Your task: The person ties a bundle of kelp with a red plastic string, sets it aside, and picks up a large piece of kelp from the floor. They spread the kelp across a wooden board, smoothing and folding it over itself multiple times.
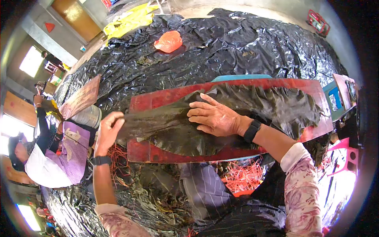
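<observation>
A long, dark brown-green, wrinkled leaf-like sheet lies across a red board in front of me. My right hand rests flat on the middle of it, palm down with fingers spread. At the narrow left end of the sheet, my left hand is closed, its thumb and curled fingers against the edge; the exact grip is partly hidden. Towards the right, the sheet widens into crumpled folds. I wear dark bands on both wrists.
Black plastic sheeting covers the floor, with an orange bag on it. Red string lies below the board. To the left, another person sits by a tilted board. A pink plastic stool stands at right.
</observation>
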Demonstrator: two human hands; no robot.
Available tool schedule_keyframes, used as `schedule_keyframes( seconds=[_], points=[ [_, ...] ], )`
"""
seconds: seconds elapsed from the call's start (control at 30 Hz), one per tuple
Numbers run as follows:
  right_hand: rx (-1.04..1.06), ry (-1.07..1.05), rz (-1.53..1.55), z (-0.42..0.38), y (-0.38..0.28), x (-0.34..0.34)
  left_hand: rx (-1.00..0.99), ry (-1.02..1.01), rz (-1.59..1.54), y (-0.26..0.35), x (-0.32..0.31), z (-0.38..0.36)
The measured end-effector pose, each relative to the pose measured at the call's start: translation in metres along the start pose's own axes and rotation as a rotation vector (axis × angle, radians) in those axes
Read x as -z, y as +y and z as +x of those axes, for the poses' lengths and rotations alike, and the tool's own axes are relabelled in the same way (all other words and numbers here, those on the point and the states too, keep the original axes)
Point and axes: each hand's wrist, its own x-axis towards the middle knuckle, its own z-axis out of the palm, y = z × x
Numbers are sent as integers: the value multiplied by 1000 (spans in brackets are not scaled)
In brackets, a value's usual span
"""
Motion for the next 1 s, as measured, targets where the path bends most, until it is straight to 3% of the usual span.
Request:
schedule_keyframes(
  seconds=[0.07, 0.1, 0.17, 0.2, 0.37, 0.43, 0.47, 0.63, 0.7, 0.73, 0.83, 0.87, 0.97, 1.0],
  points=[
    [11, 9, -31, 0, 0, -3, 57, -102, 172, 10, 5, -25],
    [16, 11, -23, 0, 1, -4, -93, -84, 300, 4, 4, -34],
    [31, 18, 15, -1, 2, -6, 112, -176, 306, 9, 3, -55],
    [41, 8, 8, -1, 2, -7, 85, -121, 336, -13, -3, -67],
    [44, 0, 5, -3, 3, -8, 13, -152, 456, -10, -2, -73],
    [51, 9, 1, -1, 3, -6, 128, -68, 69, -9, 0, -77],
    [51, -3, 4, -1, 3, -5, 209, -29, 72, -8, 5, -80],
    [51, 9, 38, -2, 4, -10, 154, 111, -5, 4, 8, -88],
    [35, 19, 57, -1, 3, -8, 130, 4, 58, 5, 11, -92],
    [36, 18, 59, -1, 4, -9, 259, -49, -100, 6, 11, -97],
    [52, 88, 53, -1, 6, -9, 250, -154, -34, 32, 5, -112],
    [42, 122, 133, -1, 7, -7, 313, -173, -153, 35, 1, -119],
    [17, 227, 278, 7, 4, -4, -6, -112, 136, 26, -16, -138],
    [-73, 282, 362, 12, 2, -5, -3, -108, 135, 31, -23, -141]
  ],
)
